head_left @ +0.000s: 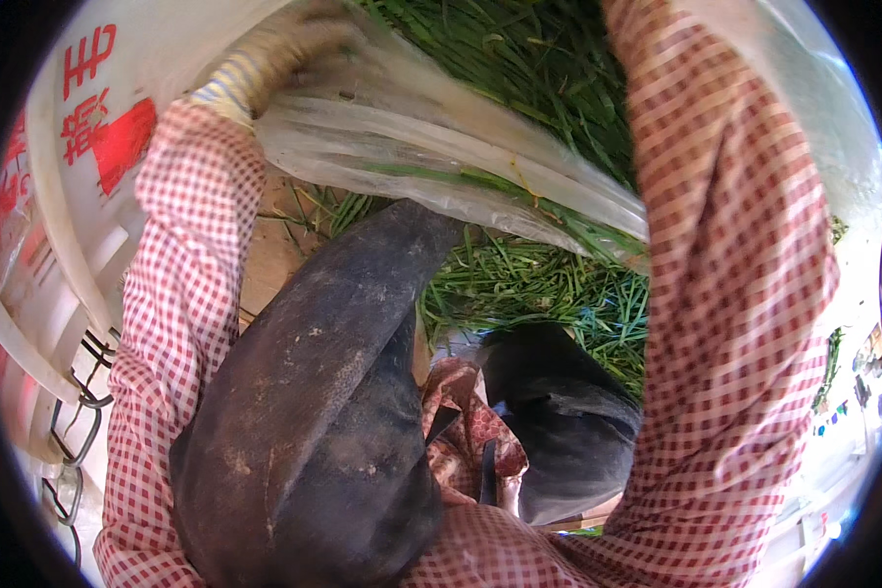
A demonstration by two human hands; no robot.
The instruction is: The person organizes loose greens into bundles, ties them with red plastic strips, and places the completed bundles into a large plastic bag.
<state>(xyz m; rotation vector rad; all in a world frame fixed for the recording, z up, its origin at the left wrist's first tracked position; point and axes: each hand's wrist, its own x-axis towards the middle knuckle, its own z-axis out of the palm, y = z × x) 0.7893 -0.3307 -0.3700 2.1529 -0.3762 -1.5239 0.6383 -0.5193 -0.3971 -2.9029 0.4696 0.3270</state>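
Observation:
My left hand (309, 44), in a pale glove with a striped cuff, reaches to the upper left and is smeared by motion. It lies against the edge of a clear plastic sheet or bag (382, 127), and its fingers cannot be made out. From there the plastic stretches in folds toward my right sleeve (735, 255). Beyond the top edge, my right hand is out of view. A thick heap of long, green, grass-like leaves (529, 59) lies on the far side of the plastic. More loose leaves (549, 284) are strewn on the near side.
My dark-covered knees (314, 392) stand between my arms, with a patterned red cloth (470, 431) between them. At the left is a white container (176, 49) with red markings, beside hanging dark metal links (78, 431). Brown board (274, 260) shows under the plastic.

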